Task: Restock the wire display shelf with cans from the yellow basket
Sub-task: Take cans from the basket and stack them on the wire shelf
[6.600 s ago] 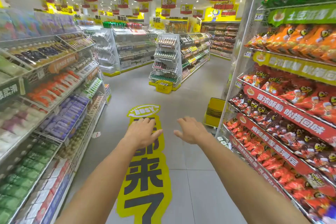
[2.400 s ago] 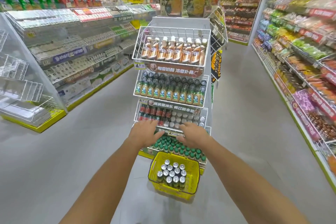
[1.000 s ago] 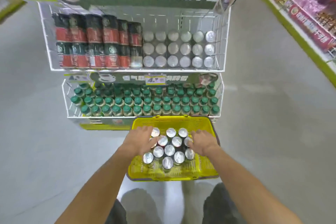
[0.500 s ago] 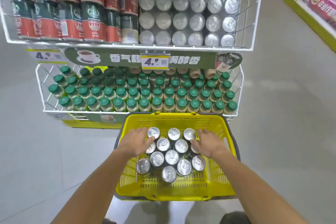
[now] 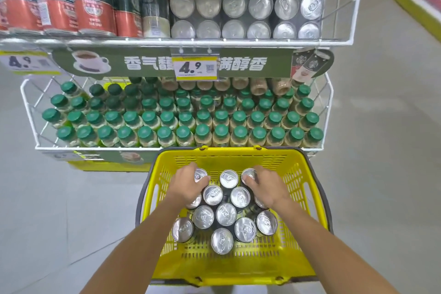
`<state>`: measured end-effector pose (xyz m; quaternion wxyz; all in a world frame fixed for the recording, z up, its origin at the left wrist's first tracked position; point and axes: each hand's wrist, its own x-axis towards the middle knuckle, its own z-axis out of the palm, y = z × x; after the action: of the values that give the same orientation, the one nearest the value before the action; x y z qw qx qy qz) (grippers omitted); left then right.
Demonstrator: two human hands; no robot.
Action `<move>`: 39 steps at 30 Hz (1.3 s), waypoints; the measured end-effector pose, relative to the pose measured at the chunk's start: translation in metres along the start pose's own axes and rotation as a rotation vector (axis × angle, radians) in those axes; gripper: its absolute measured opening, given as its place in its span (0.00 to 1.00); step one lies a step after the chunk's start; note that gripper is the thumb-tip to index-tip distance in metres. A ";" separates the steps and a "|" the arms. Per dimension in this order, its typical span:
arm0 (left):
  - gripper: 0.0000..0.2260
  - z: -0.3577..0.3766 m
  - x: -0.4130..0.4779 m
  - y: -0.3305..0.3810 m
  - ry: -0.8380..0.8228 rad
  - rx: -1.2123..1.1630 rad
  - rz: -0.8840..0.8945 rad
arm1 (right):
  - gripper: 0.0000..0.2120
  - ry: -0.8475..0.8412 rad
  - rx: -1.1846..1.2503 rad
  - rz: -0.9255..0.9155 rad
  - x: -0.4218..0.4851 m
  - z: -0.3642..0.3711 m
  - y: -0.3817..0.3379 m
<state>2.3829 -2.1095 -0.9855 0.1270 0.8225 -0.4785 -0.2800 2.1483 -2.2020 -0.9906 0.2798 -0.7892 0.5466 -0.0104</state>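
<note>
Wire shelf [image 5: 338, 42] stood right behind the yellow basket [image 5: 305, 188] on the floor. Cans [image 5: 226, 214] sat upright in the basket. Left hand [image 5: 188, 186] and right hand [image 5: 268, 186] each curled over a back-row can.

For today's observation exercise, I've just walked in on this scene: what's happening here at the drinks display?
A person is crouched over a yellow basket of silver-topped cans on the floor, in front of a white wire display shelf. The left hand and right hand each rest on a can in the far row of the basket. No can has been lifted out yet. The upper tier holds matching cans lying with tops facing out; the lower tier holds green-capped bottles.
</note>
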 end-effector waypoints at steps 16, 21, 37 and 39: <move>0.17 0.001 0.001 0.002 0.181 -0.125 0.045 | 0.13 0.059 0.443 0.033 0.018 0.006 0.017; 0.20 -0.011 -0.011 0.007 0.210 -0.187 0.084 | 0.05 0.125 0.508 0.099 0.011 -0.008 0.018; 0.29 -0.019 -0.011 0.019 0.169 -0.171 0.107 | 0.26 0.121 0.279 -0.093 0.016 0.008 -0.002; 0.29 -0.025 -0.013 0.019 0.154 -0.177 0.104 | 0.25 0.133 0.283 -0.108 0.014 0.009 -0.003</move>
<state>2.3788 -2.1094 -0.9521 0.2499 0.8012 -0.4827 -0.2502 2.1589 -2.2095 -1.0006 0.3503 -0.7676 0.5140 -0.1546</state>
